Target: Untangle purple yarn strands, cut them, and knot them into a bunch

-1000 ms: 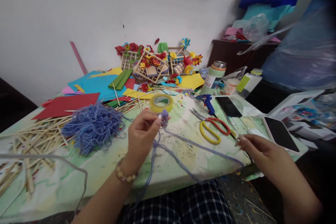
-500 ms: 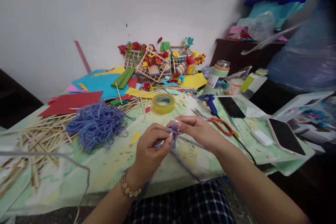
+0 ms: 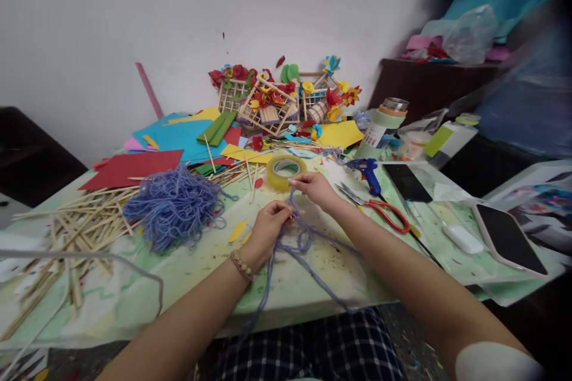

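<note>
My left hand (image 3: 268, 229) is closed around a strand of purple yarn (image 3: 298, 242) just above the table. My right hand (image 3: 315, 187) pinches the same strand a little farther back, beside the yellow tape roll (image 3: 286, 171). The yarn loops between both hands and trails down over the table's front edge toward my lap. A loose heap of the same purple yarn (image 3: 172, 208) lies to the left of my hands.
Wooden sticks (image 3: 67, 232) are scattered at the left. Coloured paper sheets (image 3: 170, 143) and stick-and-flower crafts (image 3: 277, 101) pile at the back. Red-handled scissors (image 3: 379, 208), a blue glue gun (image 3: 369, 169), a bottle (image 3: 382, 125) and two phones (image 3: 509, 238) lie to the right.
My right hand came in from the right edge to meet the left at the yarn. Both hands then stretched forward toward the tape roll, pulling the strand.
</note>
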`<act>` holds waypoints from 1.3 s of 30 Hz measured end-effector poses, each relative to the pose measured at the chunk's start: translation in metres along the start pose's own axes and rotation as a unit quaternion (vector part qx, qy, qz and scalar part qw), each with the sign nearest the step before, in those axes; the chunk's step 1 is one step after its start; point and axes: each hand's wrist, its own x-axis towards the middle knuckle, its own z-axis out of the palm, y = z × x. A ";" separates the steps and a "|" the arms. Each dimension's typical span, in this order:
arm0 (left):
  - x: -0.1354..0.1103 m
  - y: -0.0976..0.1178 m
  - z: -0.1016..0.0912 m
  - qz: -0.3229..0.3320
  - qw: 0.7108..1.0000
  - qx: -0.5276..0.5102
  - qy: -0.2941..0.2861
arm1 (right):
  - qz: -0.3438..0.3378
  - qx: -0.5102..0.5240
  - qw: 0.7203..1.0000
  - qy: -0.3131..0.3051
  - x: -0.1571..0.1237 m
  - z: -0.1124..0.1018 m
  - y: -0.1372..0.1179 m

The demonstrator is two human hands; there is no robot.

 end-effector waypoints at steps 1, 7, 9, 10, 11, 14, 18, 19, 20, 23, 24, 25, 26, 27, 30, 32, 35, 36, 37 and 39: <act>0.002 -0.002 -0.001 -0.008 1.000 0.003 0.008 | -0.017 -0.029 0.999 0.003 0.003 0.000 0.003; 0.012 0.000 -0.002 -0.044 0.997 0.038 0.041 | -0.137 -0.194 0.971 -0.012 0.023 -0.008 0.019; 0.018 0.002 -0.002 -0.045 0.997 0.046 0.045 | -0.152 -0.236 0.959 -0.034 0.028 -0.011 0.022; 0.023 0.003 -0.002 -0.042 0.997 0.049 0.047 | -0.157 -0.254 0.953 -0.041 0.031 -0.011 0.023; 0.028 0.006 -0.003 -0.035 0.997 0.050 0.049 | -0.161 -0.269 0.949 -0.046 0.034 -0.011 0.024; 0.047 0.018 -0.002 0.012 0.997 0.048 0.056 | -0.165 -0.298 0.939 -0.039 0.045 -0.011 0.022; 0.066 0.028 0.000 0.077 0.994 0.043 0.067 | -0.154 -0.307 0.939 0.012 0.058 -0.014 0.018; 0.069 0.027 0.000 0.073 0.994 0.046 0.071 | -0.148 -0.306 0.940 0.025 0.060 -0.016 0.018; 0.070 0.024 -0.001 0.059 0.994 0.053 0.074 | -0.144 -0.305 0.941 0.034 0.061 -0.018 0.017; 0.072 0.011 -0.007 -0.010 0.994 0.082 0.068 | -0.143 -0.303 0.942 0.027 0.060 -0.022 0.015; 0.072 0.008 -0.009 -0.030 0.994 0.090 0.061 | -0.147 -0.304 0.941 0.016 0.058 -0.022 0.015; 0.072 0.005 -0.011 -0.045 0.993 0.097 0.054 | -0.154 -0.305 0.940 0.003 0.056 -0.022 0.015; 0.072 0.004 -0.013 -0.055 0.992 0.103 0.048 | -0.161 -0.307 0.938 -0.011 0.054 -0.022 0.014; 0.072 0.004 -0.013 -0.061 0.991 0.108 0.045 | -0.169 -0.309 0.935 -0.027 0.051 -0.021 0.015; 0.073 0.006 -0.013 -0.064 0.988 0.130 0.050 | -0.194 -0.321 0.924 -0.071 0.045 -0.019 0.017; 0.074 0.007 -0.012 -0.061 0.986 0.145 0.056 | -0.207 -0.328 0.918 -0.089 0.041 -0.019 0.020; 0.074 0.007 -0.012 -0.058 0.983 0.161 0.060 | -0.216 -0.331 0.914 -0.087 0.038 -0.020 0.023; 0.074 0.007 -0.011 -0.058 0.983 0.165 0.060 | -0.218 -0.330 0.915 -0.082 0.037 -0.020 0.023; 0.073 0.007 -0.011 -0.057 0.982 0.169 0.060 | -0.220 -0.330 0.915 -0.079 0.036 -0.020 0.023; 0.073 0.008 -0.010 -0.055 0.981 0.175 0.058 | -0.224 -0.331 0.914 -0.077 0.033 -0.019 0.023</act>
